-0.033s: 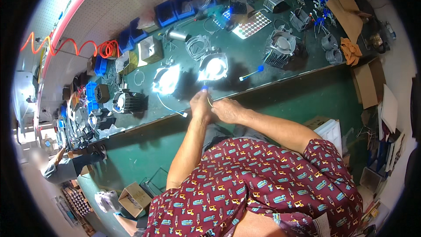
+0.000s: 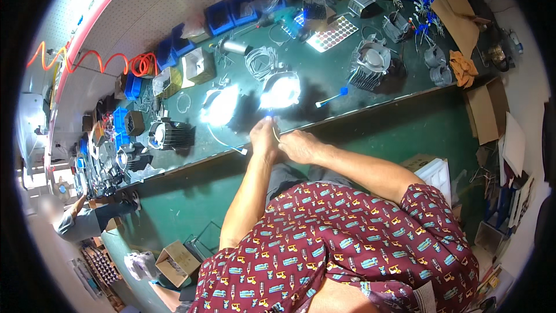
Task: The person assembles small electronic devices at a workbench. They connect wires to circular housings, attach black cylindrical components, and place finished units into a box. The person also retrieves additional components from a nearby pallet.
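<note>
Close together at the front edge of the bench, my left hand (image 2: 263, 138) and my right hand (image 2: 301, 146) both have their fingers closed. A thin pale wire (image 2: 276, 134) runs between them, pinched by both. A small blue piece (image 2: 270, 113) shows at the left fingertips, its kind too small to make out. Just beyond stands a brightly glaring round lamp housing (image 2: 280, 89). Left of it sits a second glaring lamp housing (image 2: 220, 105), whose white lead ends in a connector (image 2: 243, 151). Right of my hands lies a short cable with a blue connector (image 2: 343, 91).
The green bench (image 2: 324, 87) carries a coil of grey cable (image 2: 262, 62), a finned housing (image 2: 369, 65), a sheet of round stickers (image 2: 332, 33) and an orange cloth (image 2: 463, 68). Blue bins (image 2: 219, 17) line the back. Another person (image 2: 87, 223) is at the far left.
My hands have barely moved. The blue piece at my left fingertips shows less, and the glare on the nearer lamp housing looks larger.
</note>
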{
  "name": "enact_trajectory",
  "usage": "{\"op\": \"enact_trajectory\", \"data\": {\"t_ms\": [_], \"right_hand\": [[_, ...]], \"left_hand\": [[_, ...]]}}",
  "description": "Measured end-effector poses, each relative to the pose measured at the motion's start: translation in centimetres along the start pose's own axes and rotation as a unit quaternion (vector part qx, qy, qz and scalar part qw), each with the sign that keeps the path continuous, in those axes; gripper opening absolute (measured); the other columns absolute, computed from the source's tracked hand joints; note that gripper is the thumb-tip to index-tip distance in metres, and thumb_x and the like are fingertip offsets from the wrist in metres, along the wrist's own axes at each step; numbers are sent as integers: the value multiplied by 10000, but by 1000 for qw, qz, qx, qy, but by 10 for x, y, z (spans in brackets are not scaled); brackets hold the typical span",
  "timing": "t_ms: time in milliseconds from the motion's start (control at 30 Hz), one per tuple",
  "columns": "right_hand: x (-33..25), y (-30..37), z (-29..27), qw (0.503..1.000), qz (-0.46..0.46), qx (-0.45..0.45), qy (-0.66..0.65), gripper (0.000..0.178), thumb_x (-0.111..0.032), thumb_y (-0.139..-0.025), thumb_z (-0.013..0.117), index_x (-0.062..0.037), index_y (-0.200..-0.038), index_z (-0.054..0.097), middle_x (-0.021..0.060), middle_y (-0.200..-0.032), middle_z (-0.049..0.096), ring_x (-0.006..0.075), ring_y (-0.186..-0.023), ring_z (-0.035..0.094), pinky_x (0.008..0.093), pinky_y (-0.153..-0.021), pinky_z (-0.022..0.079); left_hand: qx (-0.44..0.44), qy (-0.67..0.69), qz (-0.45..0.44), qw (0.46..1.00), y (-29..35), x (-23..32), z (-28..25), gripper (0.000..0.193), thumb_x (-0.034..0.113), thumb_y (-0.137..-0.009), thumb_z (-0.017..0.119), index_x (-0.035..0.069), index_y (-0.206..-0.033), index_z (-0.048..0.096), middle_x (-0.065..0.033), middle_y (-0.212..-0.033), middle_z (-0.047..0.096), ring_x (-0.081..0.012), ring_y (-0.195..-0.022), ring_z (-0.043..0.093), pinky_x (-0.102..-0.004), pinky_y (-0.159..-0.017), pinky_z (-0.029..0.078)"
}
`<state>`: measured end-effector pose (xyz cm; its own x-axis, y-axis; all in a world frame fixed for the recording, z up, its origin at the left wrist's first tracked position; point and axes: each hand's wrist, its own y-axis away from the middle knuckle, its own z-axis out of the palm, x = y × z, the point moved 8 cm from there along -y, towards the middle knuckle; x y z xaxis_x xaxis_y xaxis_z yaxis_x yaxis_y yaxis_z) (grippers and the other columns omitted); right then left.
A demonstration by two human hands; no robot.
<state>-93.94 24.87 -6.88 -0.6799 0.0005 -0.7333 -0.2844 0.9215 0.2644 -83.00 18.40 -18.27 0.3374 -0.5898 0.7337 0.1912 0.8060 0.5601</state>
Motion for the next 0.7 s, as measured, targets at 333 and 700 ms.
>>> {"op": "enact_trajectory", "data": {"t_ms": [333,700], "right_hand": [[8,3,-30,997,32,-53,42,500,-483,-960,505,-35,-856,703,232,-899,703,434,-890,682,548,-802,526],[77,-121,-139,948,-9,319,-7,492,-322,-784,808,-24,-1163,707,224,-1302,620,354,-1240,561,420,-1068,429]], "left_hand": [[6,-2,33,999,-24,12,10,196,145,-985,635,40,-1142,581,-55,-885,666,-142,-732,604,-284,-694,517],[14,-82,19,996,-10,24,13,239,203,-984,652,54,-1160,586,-17,-928,657,-102,-796,598,-290,-702,519]]}}
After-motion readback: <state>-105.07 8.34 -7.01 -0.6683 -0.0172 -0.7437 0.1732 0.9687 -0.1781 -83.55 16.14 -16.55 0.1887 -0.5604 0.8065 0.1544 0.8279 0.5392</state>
